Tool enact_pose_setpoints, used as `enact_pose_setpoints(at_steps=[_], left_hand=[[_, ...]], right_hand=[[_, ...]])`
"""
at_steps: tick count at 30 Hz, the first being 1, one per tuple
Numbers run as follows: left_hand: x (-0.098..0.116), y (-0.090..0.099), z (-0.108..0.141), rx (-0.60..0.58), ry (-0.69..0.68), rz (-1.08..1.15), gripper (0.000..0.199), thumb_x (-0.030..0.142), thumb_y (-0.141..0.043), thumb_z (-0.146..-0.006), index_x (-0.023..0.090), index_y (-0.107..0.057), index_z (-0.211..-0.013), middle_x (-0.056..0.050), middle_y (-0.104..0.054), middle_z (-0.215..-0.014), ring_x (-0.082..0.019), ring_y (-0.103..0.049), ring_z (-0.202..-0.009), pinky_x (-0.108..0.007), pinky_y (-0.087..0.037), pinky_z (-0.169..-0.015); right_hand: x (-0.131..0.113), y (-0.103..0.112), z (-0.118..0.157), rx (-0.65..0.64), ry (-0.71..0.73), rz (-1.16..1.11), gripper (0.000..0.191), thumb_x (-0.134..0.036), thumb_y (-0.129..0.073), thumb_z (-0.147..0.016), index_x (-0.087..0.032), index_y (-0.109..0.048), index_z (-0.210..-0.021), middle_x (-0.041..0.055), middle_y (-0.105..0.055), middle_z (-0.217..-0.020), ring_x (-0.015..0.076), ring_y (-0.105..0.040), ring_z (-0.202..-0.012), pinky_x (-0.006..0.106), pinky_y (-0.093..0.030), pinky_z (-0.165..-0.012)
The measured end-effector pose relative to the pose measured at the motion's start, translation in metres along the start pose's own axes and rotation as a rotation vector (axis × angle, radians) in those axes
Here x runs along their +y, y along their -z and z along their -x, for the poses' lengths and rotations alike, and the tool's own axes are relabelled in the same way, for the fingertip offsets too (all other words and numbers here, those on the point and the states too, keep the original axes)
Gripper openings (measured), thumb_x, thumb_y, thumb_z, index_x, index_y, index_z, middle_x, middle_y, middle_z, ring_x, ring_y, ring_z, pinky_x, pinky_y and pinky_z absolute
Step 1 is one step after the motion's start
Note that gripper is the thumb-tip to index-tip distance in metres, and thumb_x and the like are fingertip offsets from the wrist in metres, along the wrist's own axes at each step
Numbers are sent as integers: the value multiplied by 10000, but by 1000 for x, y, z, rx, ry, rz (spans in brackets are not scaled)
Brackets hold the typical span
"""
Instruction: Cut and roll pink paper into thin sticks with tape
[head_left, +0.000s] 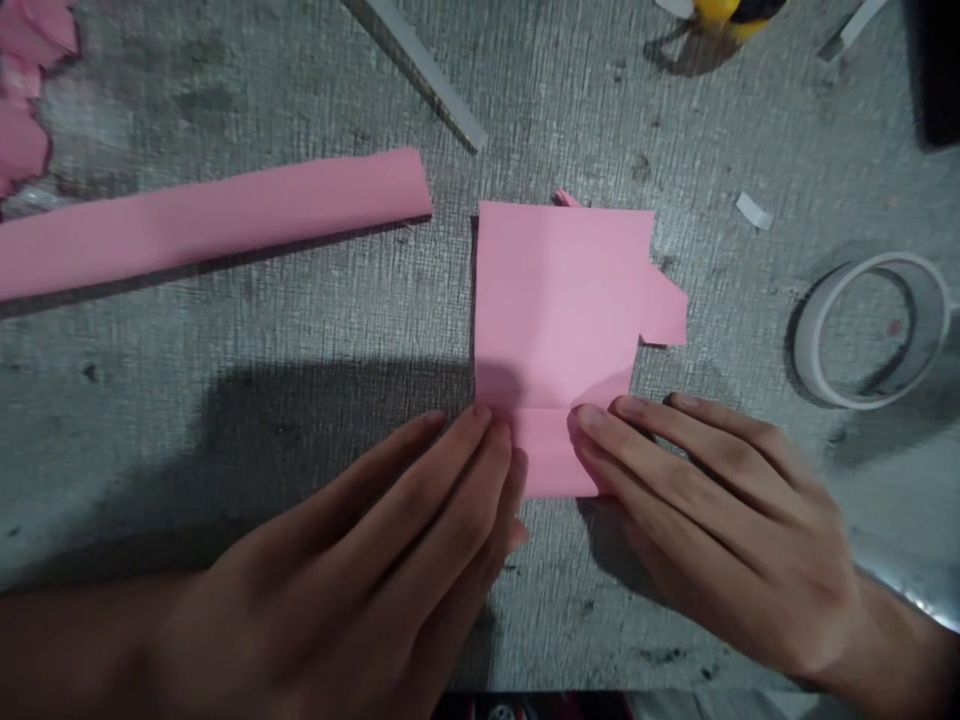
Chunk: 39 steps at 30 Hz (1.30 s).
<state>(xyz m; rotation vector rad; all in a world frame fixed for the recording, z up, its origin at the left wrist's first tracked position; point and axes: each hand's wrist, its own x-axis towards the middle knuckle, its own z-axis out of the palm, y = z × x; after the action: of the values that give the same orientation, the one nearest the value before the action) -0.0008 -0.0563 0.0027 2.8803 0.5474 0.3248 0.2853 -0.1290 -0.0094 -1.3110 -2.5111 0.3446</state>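
Centrally, a pink paper sheet (562, 310) lies on the counter (337, 310) directly ahead of me, a crease (546, 408) crossing its near part, toward six o'clock. My left hand (360, 570) rests at its seven o'clock corner, my right hand (735, 520) at five; fingers are extended over the paper, apparently to stop it shifting and keep the crease flat. Thumbs are obscured, so I cannot tell whether either hand pinches the edge. An angular pink tab (667, 310) projects at three o'clock; attachment undetermined. Farther out: long pink strip (225, 225) at ten, pale strip (431, 75) at eleven, white scrap (754, 211) at two, tape roll (808, 335) at three, none touching the sheet, presumably leaving working room.
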Motion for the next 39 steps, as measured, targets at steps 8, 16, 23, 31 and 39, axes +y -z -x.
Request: enact_pose_setpoints(at_steps=[8, 16, 23, 31, 39], left_hand=[[-3, -1, 0, 16, -30, -11, 320, 244, -750, -1020, 36, -782, -1261, -205, -730, -1414, -390, -691, -1377, -487, -631, -1190], [-5, -3, 0, 17, -58, -52, 357, 308, -742, -1033, 25, -784, -1247, -219, -734, -1402, -395, -710, -1347, -489, -656, -1152], [-11, -7, 0, 52, -151, -156, 508, 435, -665, -1081, 19, -725, -1368, -216, -733, -1428, -373, -741, -1298, -445, -716, -1029], [5, -9, 10, 14, -91, -264, 760, 659, -484, -1106, 44, -621, -1531, -230, -697, -1484, -401, -665, -1399, -481, -653, -1055], [9, -10, 12, -23, -79, -308, 759, 649, -481, -1110, 41, -591, -1550, -222, -670, -1529, -402, -627, -1450, -479, -621, -1078]], right_hand=[[0, -1, 2, -6, 4, 8, 506, -27, -662, -979, -96, -675, -1480, 66, -569, -1663, 287, -603, -1491, 501, -472, -1276], [-1, -2, 2, -1, -9, 14, 516, -26, -638, -977, -101, -672, -1486, 56, -567, -1661, 284, -614, -1475, 502, -475, -1266], [0, -4, 2, 10, 2, 4, 507, -36, -626, -988, -91, -666, -1490, 74, -581, -1651, 285, -609, -1481, 501, -475, -1255], [-2, -1, 1, -28, 5, 3, 540, -102, -575, -1056, -156, -588, -1593, 111, -581, -1659, 295, -564, -1533, 519, -404, -1305], [-8, -2, 0, -51, 2, 19, 525, -304, -700, -1078, -195, -609, -1584, 154, -548, -1680, 343, -532, -1558, 559, -360, -1319]])
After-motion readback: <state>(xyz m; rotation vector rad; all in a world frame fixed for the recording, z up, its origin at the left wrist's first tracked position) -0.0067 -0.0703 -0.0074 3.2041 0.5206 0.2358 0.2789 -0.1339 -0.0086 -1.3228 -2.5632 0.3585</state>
